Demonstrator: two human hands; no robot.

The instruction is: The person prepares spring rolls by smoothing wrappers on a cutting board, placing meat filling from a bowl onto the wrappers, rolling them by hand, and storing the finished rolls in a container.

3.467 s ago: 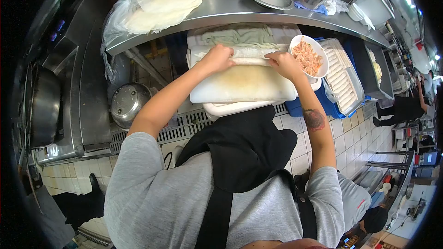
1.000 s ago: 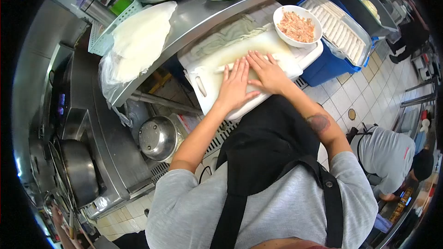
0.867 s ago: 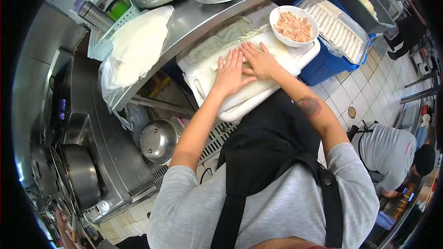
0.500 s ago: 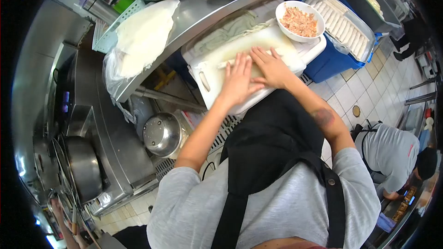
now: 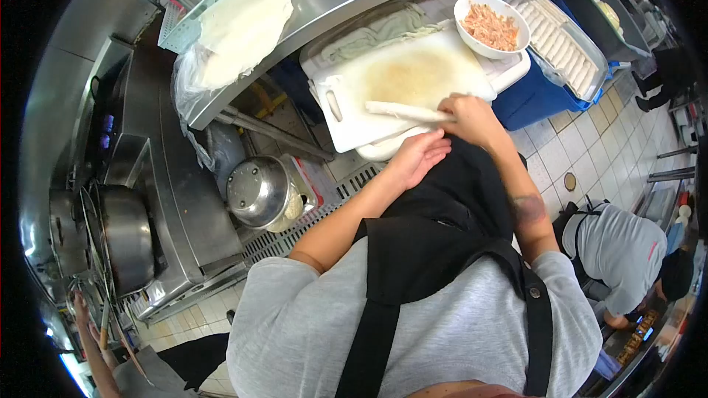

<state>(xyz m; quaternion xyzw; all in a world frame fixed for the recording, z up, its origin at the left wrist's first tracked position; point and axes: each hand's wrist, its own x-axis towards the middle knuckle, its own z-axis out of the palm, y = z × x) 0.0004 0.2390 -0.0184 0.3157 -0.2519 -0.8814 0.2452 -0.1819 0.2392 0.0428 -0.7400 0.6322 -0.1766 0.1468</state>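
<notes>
A thin white uncooked spring roll (image 5: 402, 110) lies slantwise over the near part of the white cutting board (image 5: 354, 114). My right hand (image 5: 473, 119) is closed around its right end, with the fingertips partly hidden. My left hand (image 5: 420, 157) is open at the board's near edge, palm turned sideways, holding nothing. Behind the board's right corner stands a white bowl (image 5: 479, 46) of shredded orange-pink filling (image 5: 490, 28). Finished white rolls (image 5: 564, 44) lie in rows in a clear-lined tray on a blue bin (image 5: 523, 103) to the right.
A stack of pale wrapper sheets (image 5: 247, 29) in plastic hangs over the steel shelf edge (image 5: 310, 37) at left. A folded cloth (image 5: 376, 40) lies behind the board. A metal bowl (image 5: 258, 190) sits low at left. Co-workers bend at right (image 5: 619, 243) and lower left (image 5: 140, 368).
Both hands were flat on the roll at mid-board. Now the roll is nearer me, my right hand grips its right end, and my left hand has come off toward my body.
</notes>
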